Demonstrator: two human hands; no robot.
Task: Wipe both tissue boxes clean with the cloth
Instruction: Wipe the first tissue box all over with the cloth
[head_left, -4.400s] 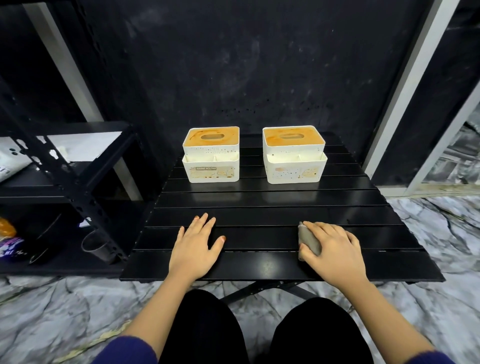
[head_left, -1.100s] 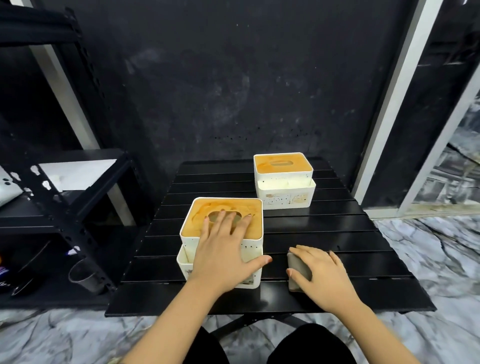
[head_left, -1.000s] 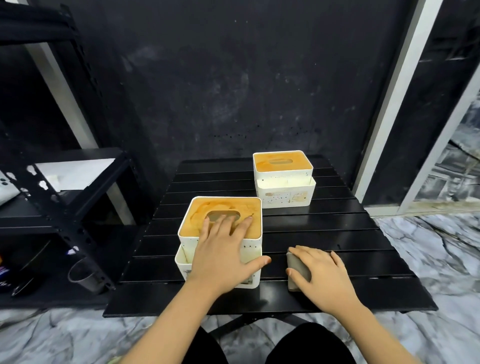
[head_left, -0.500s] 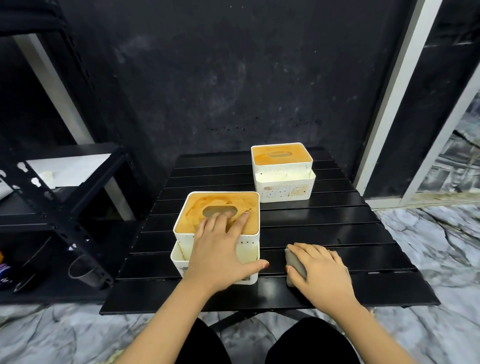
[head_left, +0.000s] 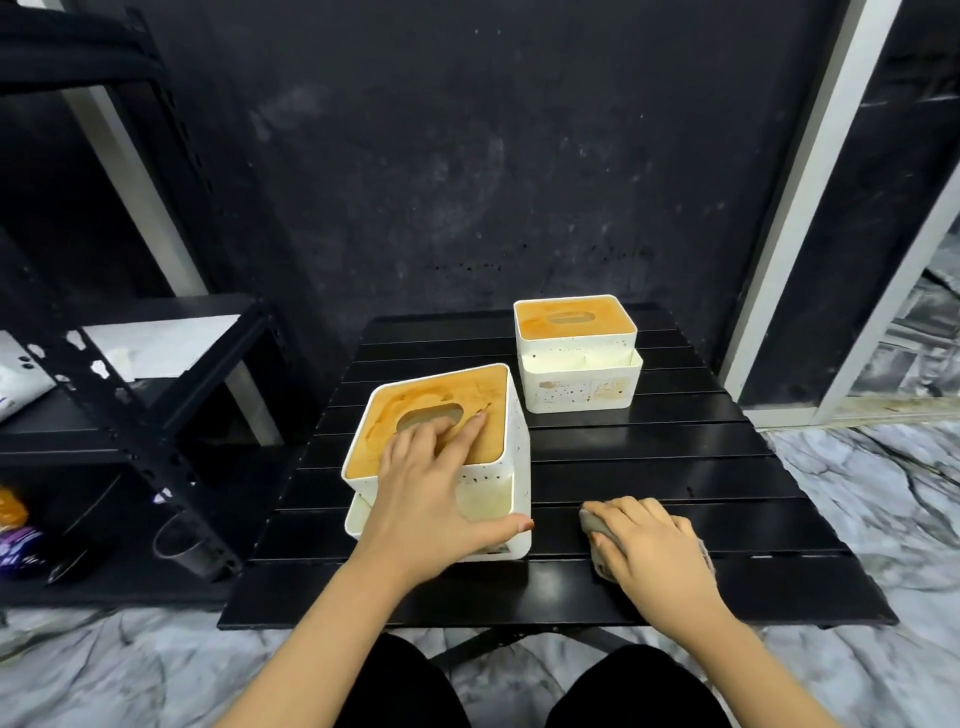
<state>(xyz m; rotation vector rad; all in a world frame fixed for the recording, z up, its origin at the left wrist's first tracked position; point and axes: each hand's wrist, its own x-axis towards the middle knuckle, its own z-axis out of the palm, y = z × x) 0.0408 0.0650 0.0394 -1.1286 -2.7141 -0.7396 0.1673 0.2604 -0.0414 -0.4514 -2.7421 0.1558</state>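
Left hand (head_left: 431, 499) fingers clamp the likely light, rigid near tissue box (head_left: 441, 452); right hand (head_left: 649, 545) fingers curl over the soft cloth (head_left: 597, 530).

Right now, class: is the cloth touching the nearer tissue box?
Apart. The head view shows a strip of bare black table between the cloth under the right hand and the nearer tissue box, which the left hand grips.
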